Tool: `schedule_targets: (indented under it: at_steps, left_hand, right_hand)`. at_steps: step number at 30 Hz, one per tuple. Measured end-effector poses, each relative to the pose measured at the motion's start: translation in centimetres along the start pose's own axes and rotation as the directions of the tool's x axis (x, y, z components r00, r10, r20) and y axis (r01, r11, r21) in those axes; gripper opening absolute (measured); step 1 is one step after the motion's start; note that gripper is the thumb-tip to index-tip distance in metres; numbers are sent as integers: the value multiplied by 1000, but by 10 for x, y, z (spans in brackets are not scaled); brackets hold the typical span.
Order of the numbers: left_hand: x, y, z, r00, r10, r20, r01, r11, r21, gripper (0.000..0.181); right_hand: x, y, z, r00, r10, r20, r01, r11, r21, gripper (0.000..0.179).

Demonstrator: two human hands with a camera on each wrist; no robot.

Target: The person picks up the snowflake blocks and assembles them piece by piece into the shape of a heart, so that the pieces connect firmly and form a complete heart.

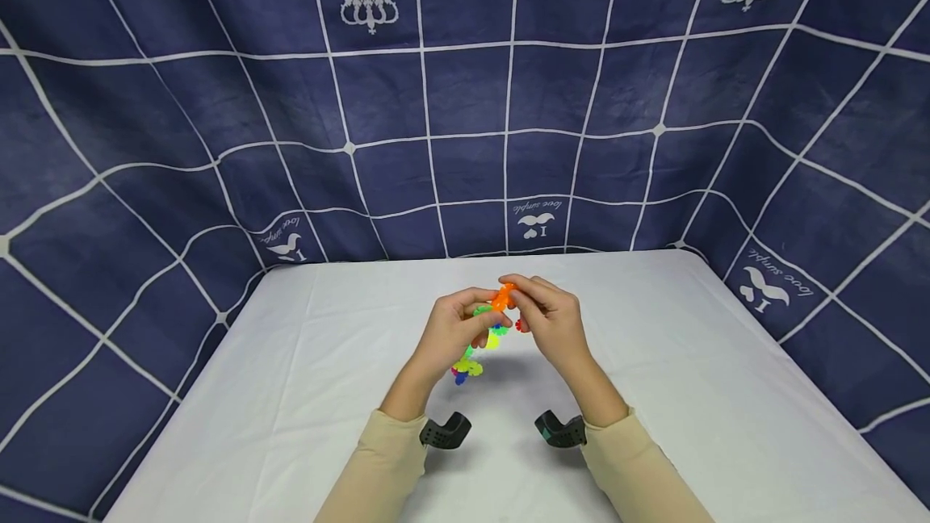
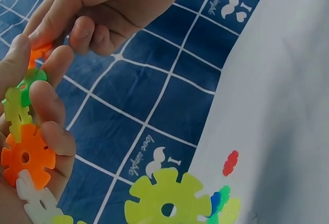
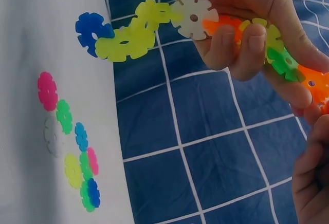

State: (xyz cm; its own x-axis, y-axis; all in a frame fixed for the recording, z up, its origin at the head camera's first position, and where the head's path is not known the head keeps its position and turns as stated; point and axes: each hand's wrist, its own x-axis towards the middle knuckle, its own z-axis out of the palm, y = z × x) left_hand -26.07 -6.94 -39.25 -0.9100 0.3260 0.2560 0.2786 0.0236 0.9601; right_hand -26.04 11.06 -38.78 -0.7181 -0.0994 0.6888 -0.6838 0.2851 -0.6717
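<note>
My left hand (image 1: 458, 325) holds a chain of interlocking snowflake discs, its fingers curled round the middle of it. In the right wrist view the chain runs from a blue disc (image 3: 88, 26) through yellow discs (image 3: 139, 36), a white disc (image 3: 185, 9) and an orange one, then yellow and green discs (image 3: 280, 66), up to orange (image 3: 321, 79) at the fingertips. My right hand (image 1: 554, 320) pinches the orange disc (image 1: 502, 295) at that end, its fingertips meeting those of the left. Whether one or two orange discs are there is partly hidden by fingers.
Loose discs lie on the white-covered table (image 1: 617, 345) beneath the hands, among them a pink disc (image 3: 47, 91), a yellow disc (image 3: 73, 170) and several green and blue ones. A dark blue checked cloth (image 1: 465, 103) hangs behind and at both sides.
</note>
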Motion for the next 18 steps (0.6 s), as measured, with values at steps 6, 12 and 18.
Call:
schedule_targets:
  at_steps: [6, 12, 18]
  left_hand:
    - [2, -1, 4, 999, -38, 33, 38, 999, -20, 33]
    - [2, -2, 3, 996, -60, 69, 65, 996, -63, 36]
    - [1, 0, -4, 996, -51, 70, 61, 985, -159, 35]
  right_hand:
    - [3, 1, -4, 1000, -14, 9, 14, 999, -41, 26]
    - [4, 4, -9, 997, -42, 61, 45, 998, -54, 33]
    - [2, 16, -11, 992, 60, 112, -56, 998, -35, 31]
